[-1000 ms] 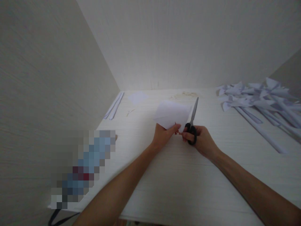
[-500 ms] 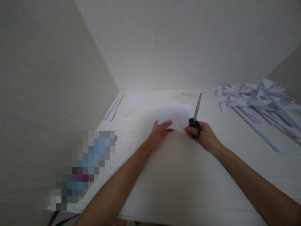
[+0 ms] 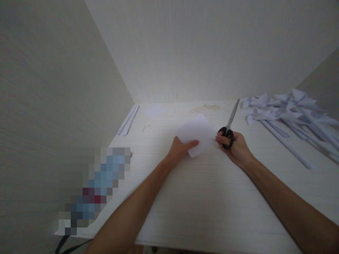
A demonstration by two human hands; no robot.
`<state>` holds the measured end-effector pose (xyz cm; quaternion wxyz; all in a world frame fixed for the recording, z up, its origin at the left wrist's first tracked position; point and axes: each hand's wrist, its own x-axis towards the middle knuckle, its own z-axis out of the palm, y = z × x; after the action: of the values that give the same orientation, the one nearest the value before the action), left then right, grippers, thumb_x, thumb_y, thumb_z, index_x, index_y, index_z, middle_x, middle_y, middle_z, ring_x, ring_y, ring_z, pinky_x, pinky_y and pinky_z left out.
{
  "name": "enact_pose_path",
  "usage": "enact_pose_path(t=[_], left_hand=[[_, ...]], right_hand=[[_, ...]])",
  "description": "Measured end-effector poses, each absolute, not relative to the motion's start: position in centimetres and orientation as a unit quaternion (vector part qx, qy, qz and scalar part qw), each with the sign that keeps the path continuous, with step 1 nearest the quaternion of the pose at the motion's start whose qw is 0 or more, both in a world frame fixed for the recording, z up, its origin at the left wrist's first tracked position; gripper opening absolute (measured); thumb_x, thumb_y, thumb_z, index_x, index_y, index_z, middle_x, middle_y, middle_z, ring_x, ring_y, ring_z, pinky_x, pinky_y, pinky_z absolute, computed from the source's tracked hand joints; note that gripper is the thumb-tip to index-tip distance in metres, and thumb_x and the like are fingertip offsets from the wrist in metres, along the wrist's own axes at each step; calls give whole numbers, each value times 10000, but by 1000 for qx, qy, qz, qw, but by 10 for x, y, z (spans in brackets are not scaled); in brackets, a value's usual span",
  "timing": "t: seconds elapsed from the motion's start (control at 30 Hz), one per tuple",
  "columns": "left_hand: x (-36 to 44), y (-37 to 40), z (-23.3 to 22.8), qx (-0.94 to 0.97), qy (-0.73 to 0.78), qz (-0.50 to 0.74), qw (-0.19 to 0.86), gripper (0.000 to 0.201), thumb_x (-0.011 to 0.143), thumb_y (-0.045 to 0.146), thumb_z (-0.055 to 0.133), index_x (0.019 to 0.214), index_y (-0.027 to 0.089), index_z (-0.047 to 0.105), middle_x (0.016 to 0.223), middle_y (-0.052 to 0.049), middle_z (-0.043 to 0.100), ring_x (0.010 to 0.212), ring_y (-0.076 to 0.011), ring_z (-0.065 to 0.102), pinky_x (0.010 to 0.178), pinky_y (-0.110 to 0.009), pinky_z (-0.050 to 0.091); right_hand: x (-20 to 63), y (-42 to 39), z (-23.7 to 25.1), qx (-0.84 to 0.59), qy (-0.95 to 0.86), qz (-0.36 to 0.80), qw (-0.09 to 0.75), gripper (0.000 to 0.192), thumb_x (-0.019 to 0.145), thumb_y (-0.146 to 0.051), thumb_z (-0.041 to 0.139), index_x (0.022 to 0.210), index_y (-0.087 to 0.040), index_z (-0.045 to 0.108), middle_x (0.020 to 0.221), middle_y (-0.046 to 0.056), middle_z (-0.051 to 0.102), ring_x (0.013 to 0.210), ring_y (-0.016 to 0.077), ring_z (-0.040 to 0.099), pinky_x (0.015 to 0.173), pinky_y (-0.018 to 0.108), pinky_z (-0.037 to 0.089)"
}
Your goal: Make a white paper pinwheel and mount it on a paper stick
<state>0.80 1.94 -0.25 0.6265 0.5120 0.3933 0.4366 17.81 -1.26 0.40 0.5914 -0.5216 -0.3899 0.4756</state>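
Evidently, around the middle of the table [image 3: 169,215], toward its far edge, one white sheet [image 3: 198,132] is clamped by fingers of the left hand [image 3: 180,150]; such grip should be light, against creases. The right hand [image 3: 237,148] has its fingers closed around the scissors [image 3: 228,127], blades wisely pointing away.

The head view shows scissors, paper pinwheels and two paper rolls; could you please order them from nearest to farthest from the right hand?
1. Scissors, held in the right hand.
2. Paper pinwheels, piled on the right.
3. Paper rolls, lying far left.
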Motion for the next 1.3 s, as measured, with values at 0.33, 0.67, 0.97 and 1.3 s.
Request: enact_pose_path(t=[0.33, 0.67, 0.97, 1.3], left_hand=[[11, 16, 0, 539, 443, 477, 534, 351, 530, 261, 705, 858, 156, 637, 912, -69, 661, 801, -187, 615, 709, -320, 496], [20, 15, 3, 437, 461, 537, 555, 280, 518, 322, 706, 699, 118, 642, 744, -55, 661, 631, -155, 601, 569, -279, 502], [20, 10, 9, 490, 441, 515, 548, 228, 491, 277, 723, 628, 120, 628, 707, -47, 658, 651, -151, 597, 581, -257, 488], [19, 12, 8, 469, 446, 515, 562, 223, 485, 278, 723, 627, 128, 637, 628, -15, 635, 536, -113, 560, 513, -239, 472]], right_hand=[[169, -11, -4, -520, -309, 405, 686, 188, 556, -271, 696, 584, -155, 552, 455, -63, 449, 365, 30, 325, 324, 180, 192], [142, -30, 5, -562, -497, 445, 488, 221, 599, -340, 659, 580, -132, 586, 453, -33, 503, 418, 69, 414, 416, 210, 311], [146, -27, -2, -563, -493, 424, 510, 230, 625, -356, 630, 582, -138, 569, 446, -35, 490, 417, 74, 413, 424, 217, 312], [147, -27, 1, -541, -470, 467, 518, 223, 553, -321, 696, 640, -132, 614, 472, -28, 521, 424, 68, 421, 420, 212, 323]])
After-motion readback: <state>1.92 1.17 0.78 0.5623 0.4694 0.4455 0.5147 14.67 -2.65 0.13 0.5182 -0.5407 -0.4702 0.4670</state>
